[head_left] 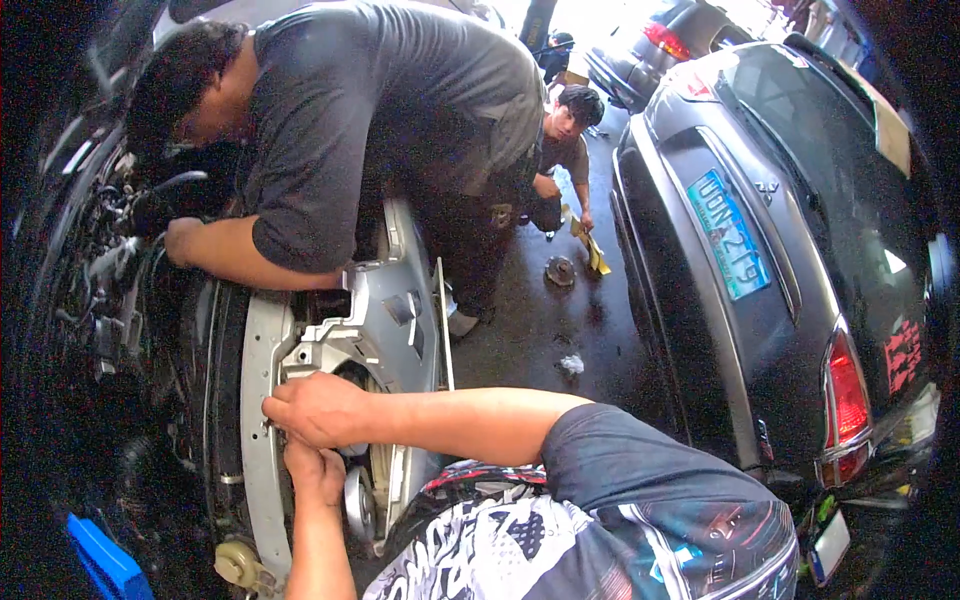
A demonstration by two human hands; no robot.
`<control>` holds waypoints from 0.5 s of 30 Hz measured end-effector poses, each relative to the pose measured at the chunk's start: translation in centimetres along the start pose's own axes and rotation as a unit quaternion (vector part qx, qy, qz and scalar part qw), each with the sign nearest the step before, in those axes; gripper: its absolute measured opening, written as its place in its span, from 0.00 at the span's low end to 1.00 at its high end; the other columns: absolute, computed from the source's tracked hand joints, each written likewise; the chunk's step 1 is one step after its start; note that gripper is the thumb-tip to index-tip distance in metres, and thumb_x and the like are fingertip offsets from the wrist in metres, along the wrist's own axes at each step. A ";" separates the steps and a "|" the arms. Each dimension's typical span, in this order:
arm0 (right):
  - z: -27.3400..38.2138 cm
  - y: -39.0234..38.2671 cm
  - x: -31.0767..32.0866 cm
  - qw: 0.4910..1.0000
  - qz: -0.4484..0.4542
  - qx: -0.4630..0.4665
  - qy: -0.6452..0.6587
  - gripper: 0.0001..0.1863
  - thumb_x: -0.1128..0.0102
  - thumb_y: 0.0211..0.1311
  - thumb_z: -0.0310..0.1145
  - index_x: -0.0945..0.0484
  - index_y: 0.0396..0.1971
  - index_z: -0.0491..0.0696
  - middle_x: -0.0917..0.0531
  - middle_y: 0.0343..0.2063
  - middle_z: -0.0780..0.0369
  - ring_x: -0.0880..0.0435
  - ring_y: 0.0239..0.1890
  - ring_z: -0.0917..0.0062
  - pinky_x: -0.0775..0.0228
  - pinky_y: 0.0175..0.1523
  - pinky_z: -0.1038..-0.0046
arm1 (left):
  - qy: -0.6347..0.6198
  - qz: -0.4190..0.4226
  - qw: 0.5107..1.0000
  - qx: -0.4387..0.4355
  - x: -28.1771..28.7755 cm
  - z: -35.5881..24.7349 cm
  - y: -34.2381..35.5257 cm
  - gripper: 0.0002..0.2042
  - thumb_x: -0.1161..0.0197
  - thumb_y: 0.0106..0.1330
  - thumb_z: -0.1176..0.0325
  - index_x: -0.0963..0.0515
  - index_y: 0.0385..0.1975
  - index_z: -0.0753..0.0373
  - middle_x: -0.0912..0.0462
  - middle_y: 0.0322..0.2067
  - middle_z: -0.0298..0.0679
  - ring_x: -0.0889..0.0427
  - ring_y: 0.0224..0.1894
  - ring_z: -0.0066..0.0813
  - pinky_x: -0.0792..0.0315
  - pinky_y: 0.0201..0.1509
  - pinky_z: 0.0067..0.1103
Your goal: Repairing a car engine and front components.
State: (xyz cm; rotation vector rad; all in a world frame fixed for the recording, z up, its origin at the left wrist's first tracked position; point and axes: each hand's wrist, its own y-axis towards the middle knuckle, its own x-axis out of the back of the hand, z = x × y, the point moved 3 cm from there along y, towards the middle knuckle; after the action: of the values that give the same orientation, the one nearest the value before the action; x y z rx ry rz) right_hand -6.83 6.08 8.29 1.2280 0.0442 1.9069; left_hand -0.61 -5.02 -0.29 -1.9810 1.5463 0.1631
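My right hand is closed, with its fingertips curled at the edge of a pale metal cross panel at the front of an opened car. Just below it, my left hand has its fingers drawn together, close against the right. Whatever the fingers hold is hidden. A silver bumper with cut-outs runs along the car's front, on the right of the cross panel. A round lamp-like part sits beside my left wrist.
A co-worker in a dark grey shirt leans over the dark engine bay. Another person crouches farther back, holding yellow sheet material. A black car stands to the right. A metal disc and crumpled white scrap lie on the floor.
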 end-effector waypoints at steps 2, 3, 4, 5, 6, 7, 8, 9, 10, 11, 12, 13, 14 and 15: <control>-0.1 0.0 -0.1 1.000 0.014 -0.011 0.005 0.11 0.43 0.57 0.34 0.29 0.34 0.42 0.21 0.28 0.53 0.18 0.32 0.52 0.24 0.36 0.54 | -0.085 -0.051 0.993 0.061 -0.3 0.1 0.3 0.17 0.44 0.77 0.52 0.28 0.57 0.55 0.21 0.54 0.33 0.21 0.56 0.24 0.24 0.55 0.25; 0.1 0.1 -0.2 1.000 0.003 0.001 0.009 0.11 0.43 0.57 0.34 0.29 0.34 0.42 0.21 0.28 0.53 0.18 0.32 0.52 0.24 0.36 0.54 | -0.084 -0.052 0.993 0.059 -0.4 0.0 0.3 0.17 0.44 0.77 0.52 0.28 0.57 0.55 0.21 0.54 0.33 0.21 0.56 0.24 0.24 0.55 0.25; 0.3 0.0 -0.2 1.000 -0.001 0.007 0.006 0.11 0.44 0.58 0.34 0.28 0.34 0.42 0.20 0.28 0.52 0.17 0.32 0.52 0.24 0.36 0.53 | -0.078 -0.056 0.993 0.075 -0.4 0.2 0.3 0.18 0.45 0.75 0.58 0.29 0.60 0.56 0.21 0.51 0.34 0.21 0.53 0.27 0.25 0.57 0.25; 0.3 0.0 -0.4 1.000 0.029 -0.006 -0.007 0.10 0.44 0.58 0.33 0.28 0.34 0.41 0.19 0.27 0.51 0.15 0.32 0.51 0.24 0.36 0.52 | -0.074 -0.080 0.991 0.082 -0.2 0.3 0.3 0.19 0.46 0.73 0.64 0.30 0.63 0.58 0.21 0.48 0.34 0.21 0.51 0.30 0.26 0.58 0.25; 0.3 0.1 -0.4 1.000 0.022 -0.015 0.014 0.09 0.43 0.59 0.32 0.27 0.34 0.42 0.19 0.27 0.49 0.16 0.33 0.50 0.24 0.37 0.51 | -0.073 -0.068 0.991 0.086 -0.2 0.7 0.3 0.19 0.46 0.73 0.64 0.30 0.63 0.58 0.21 0.48 0.34 0.21 0.51 0.30 0.26 0.58 0.25; 0.5 0.1 -0.1 0.999 -0.003 0.011 0.032 0.09 0.43 0.59 0.32 0.27 0.34 0.42 0.19 0.27 0.49 0.16 0.33 0.50 0.24 0.37 0.51 | -0.038 -0.038 0.998 0.041 -0.3 0.9 0.4 0.20 0.46 0.74 0.63 0.30 0.63 0.59 0.21 0.50 0.35 0.22 0.53 0.31 0.28 0.60 0.26; 0.1 0.1 0.1 0.996 -0.015 -0.055 0.068 0.11 0.42 0.60 0.34 0.27 0.35 0.42 0.19 0.28 0.49 0.16 0.34 0.50 0.24 0.39 0.51 | -0.002 -0.018 1.000 -0.006 -0.4 1.1 0.4 0.20 0.46 0.75 0.62 0.30 0.63 0.60 0.22 0.53 0.36 0.23 0.55 0.31 0.30 0.62 0.27; -0.1 0.3 0.3 0.988 -0.028 -0.108 0.105 0.12 0.40 0.62 0.35 0.27 0.36 0.42 0.19 0.29 0.49 0.16 0.36 0.50 0.24 0.41 0.51 | 0.039 -0.005 0.998 -0.054 -0.2 1.0 0.3 0.20 0.46 0.76 0.60 0.30 0.63 0.61 0.22 0.55 0.37 0.24 0.57 0.32 0.32 0.64 0.29; -0.7 0.5 0.8 0.979 -0.037 -0.167 0.111 0.12 0.40 0.63 0.36 0.24 0.36 0.42 0.18 0.29 0.48 0.16 0.35 0.49 0.24 0.42 0.51 | 0.083 0.012 0.991 -0.104 -0.2 0.6 0.4 0.20 0.46 0.77 0.59 0.29 0.63 0.62 0.23 0.58 0.38 0.25 0.59 0.32 0.34 0.66 0.30; -1.3 0.6 1.4 0.971 -0.053 -0.206 0.110 0.11 0.40 0.64 0.36 0.22 0.37 0.42 0.17 0.29 0.47 0.15 0.35 0.49 0.24 0.42 0.51 | 0.080 -0.023 0.991 -0.100 0.0 0.5 0.4 0.21 0.46 0.78 0.59 0.29 0.64 0.63 0.23 0.59 0.39 0.26 0.61 0.32 0.36 0.68 0.30; -1.7 0.7 2.0 0.970 -0.067 -0.201 0.122 0.11 0.40 0.64 0.36 0.21 0.37 0.42 0.17 0.28 0.47 0.15 0.34 0.50 0.23 0.41 0.54 | 0.032 -0.015 0.997 -0.063 -0.1 0.4 0.5 0.21 0.46 0.78 0.59 0.29 0.64 0.64 0.24 0.61 0.40 0.27 0.62 0.32 0.37 0.70 0.30; -2.2 0.8 2.7 0.968 -0.083 -0.202 0.124 0.11 0.40 0.65 0.35 0.19 0.38 0.43 0.16 0.26 0.48 0.14 0.33 0.52 0.23 0.40 0.56 | -0.068 -0.038 0.997 0.003 -0.4 0.7 0.7 0.21 0.47 0.78 0.59 0.30 0.64 0.65 0.25 0.61 0.41 0.28 0.63 0.31 0.39 0.70 0.29; -2.2 0.7 3.0 0.970 -0.088 -0.173 0.144 0.10 0.39 0.64 0.33 0.19 0.38 0.42 0.16 0.27 0.48 0.14 0.32 0.53 0.23 0.39 0.58 | -0.070 -0.053 0.996 0.022 -0.6 0.5 0.5 0.21 0.47 0.78 0.59 0.30 0.64 0.65 0.25 0.62 0.40 0.29 0.64 0.31 0.39 0.71 0.29; -2.2 0.6 3.1 0.972 -0.087 -0.164 0.145 0.09 0.39 0.64 0.31 0.18 0.38 0.42 0.16 0.27 0.48 0.14 0.32 0.55 0.24 0.38 0.61 | -0.073 -0.043 0.996 0.007 -0.9 0.0 0.4 0.22 0.46 0.78 0.58 0.30 0.65 0.65 0.26 0.62 0.40 0.29 0.64 0.31 0.39 0.71 0.29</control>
State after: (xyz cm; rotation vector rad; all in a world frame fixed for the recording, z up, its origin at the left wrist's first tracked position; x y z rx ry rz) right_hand -9.38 8.57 9.67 0.6977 -0.0099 1.8372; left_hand -1.22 -4.29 -0.03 -1.9754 1.3633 0.2548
